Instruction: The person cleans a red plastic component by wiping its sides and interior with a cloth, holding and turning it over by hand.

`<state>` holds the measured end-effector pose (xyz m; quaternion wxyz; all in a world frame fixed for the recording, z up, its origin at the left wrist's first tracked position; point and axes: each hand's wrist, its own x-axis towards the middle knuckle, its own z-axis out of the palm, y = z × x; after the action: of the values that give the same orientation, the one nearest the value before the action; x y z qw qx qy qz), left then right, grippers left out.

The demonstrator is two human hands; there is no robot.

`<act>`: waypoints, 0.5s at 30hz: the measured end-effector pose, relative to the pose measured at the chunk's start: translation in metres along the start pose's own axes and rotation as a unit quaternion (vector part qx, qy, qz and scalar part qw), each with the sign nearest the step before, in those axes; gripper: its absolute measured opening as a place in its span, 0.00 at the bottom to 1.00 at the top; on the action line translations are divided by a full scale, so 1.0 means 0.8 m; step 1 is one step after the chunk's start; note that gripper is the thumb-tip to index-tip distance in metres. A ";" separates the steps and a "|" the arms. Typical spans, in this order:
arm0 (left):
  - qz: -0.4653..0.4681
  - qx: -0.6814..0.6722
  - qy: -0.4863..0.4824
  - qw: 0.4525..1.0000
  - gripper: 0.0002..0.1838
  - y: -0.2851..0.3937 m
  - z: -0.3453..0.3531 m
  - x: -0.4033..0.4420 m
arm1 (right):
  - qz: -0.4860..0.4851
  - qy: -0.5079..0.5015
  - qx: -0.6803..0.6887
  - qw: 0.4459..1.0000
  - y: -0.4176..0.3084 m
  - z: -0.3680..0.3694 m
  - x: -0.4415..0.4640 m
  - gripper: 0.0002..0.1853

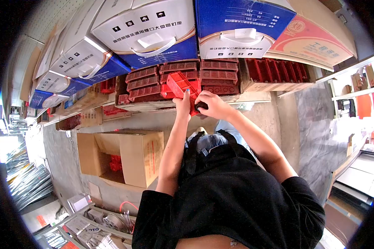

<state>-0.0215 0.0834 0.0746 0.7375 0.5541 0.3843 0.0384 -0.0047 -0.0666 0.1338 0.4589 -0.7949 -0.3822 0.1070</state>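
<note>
In the head view my left hand (183, 103) is closed around a bright red plastic box piece (179, 84), its thumb pressed on the near side. My right hand (214, 104) meets it from the right, fingers curled at the lower end of the red piece beside a small dark part (201, 106). Exactly what the right fingertips grip is too small to tell. Just beyond both hands, an open carton (153, 104) holds stacked dark red plastic strips (143, 92).
Blue and white cartons (153, 33) line the shelf above. A further carton (274, 83) of red parts is at the right. On the floor at left stands an open cardboard box (143, 157) with red pieces inside. Shelving (359, 93) is at far right.
</note>
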 end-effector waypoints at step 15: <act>0.087 0.092 0.012 0.992 0.31 -0.031 0.000 0.001 | -0.022 -0.059 -0.009 0.998 0.017 -0.005 -0.009 0.13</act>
<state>-0.0305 0.0740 0.0531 0.6725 0.6504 0.3453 0.0741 -0.0008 -0.0778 0.1238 0.4310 -0.7828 -0.4265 0.1400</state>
